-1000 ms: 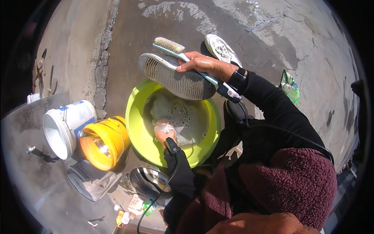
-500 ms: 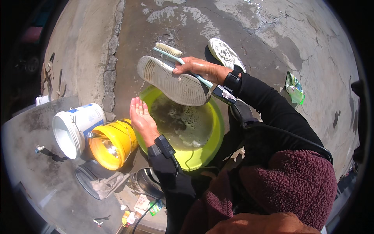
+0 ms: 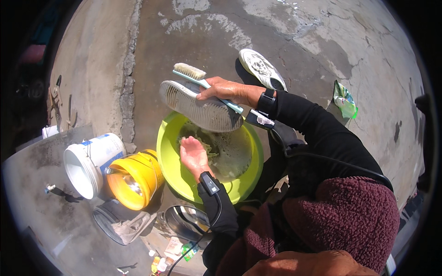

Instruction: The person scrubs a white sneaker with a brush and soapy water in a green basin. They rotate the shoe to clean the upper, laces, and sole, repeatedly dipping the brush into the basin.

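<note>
My right hand (image 3: 223, 92) is closed around a pale blue scrub brush (image 3: 189, 73) with off-white bristles and around a shoe (image 3: 202, 108). The shoe's ribbed, greyish sole faces up. Both are held over the far side of a lime-green basin (image 3: 168, 177) of cloudy, foamy water (image 3: 232, 156). My left hand (image 3: 194, 154) is palm up and slightly cupped low over the water, below the shoe, with nothing visible in it. Its fingertips are foreshortened near the surface. A white shoe (image 3: 260, 66) with dark marks lies on the wet ground beyond my right forearm.
Left of the basin stand a white bucket (image 3: 85, 170) and a yellow bucket (image 3: 131, 184). Nearer lies a dark tub with a greyish cloth (image 3: 133, 228) over its rim. A green-and-white packet (image 3: 344, 101) lies at right; small packages (image 3: 172, 248) lie at the bottom.
My left hand has moved right, from beside the basin's rim to over the water. The shoe and brush have shifted slightly left and nearer, still in my right hand.
</note>
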`<state>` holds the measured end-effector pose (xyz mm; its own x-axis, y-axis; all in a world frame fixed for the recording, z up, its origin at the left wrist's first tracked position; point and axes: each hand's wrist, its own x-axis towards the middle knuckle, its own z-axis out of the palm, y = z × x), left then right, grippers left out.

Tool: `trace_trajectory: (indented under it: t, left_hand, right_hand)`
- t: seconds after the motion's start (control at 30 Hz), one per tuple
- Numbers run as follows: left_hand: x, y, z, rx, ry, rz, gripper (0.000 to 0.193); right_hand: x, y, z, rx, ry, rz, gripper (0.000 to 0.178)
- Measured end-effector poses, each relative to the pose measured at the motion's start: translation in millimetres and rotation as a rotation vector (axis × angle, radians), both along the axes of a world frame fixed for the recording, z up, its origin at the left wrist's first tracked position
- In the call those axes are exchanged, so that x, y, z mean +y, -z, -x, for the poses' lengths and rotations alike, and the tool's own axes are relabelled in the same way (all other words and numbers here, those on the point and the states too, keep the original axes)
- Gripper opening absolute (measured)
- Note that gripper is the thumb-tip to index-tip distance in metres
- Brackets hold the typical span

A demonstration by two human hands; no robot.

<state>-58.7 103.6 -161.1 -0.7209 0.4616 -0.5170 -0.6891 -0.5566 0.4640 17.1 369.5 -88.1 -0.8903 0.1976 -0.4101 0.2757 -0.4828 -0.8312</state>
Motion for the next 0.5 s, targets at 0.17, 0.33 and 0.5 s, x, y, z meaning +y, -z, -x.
trace_trajectory:
  t: [0.17,0.33,0.5]
  left_hand:
    - [69.5,-87.0,42.7,0.42,0.307,0.033,0.04]
    - [57.3,-89.6,40.1,0.483,0.145,0.419,0.049]
    - [-22.8,-21.0,12.8,0.113,0.086,0.823,0.051]
  right_hand:
    - [-15.4,1.6,17.0,0.019,0.017,-0.143,0.034]
    - [-16.6,4.5,22.7,0.046,0.087,-0.275,0.037]
    - [-8.5,0.9,13.6,0.009,0.102,-0.32,0.039]
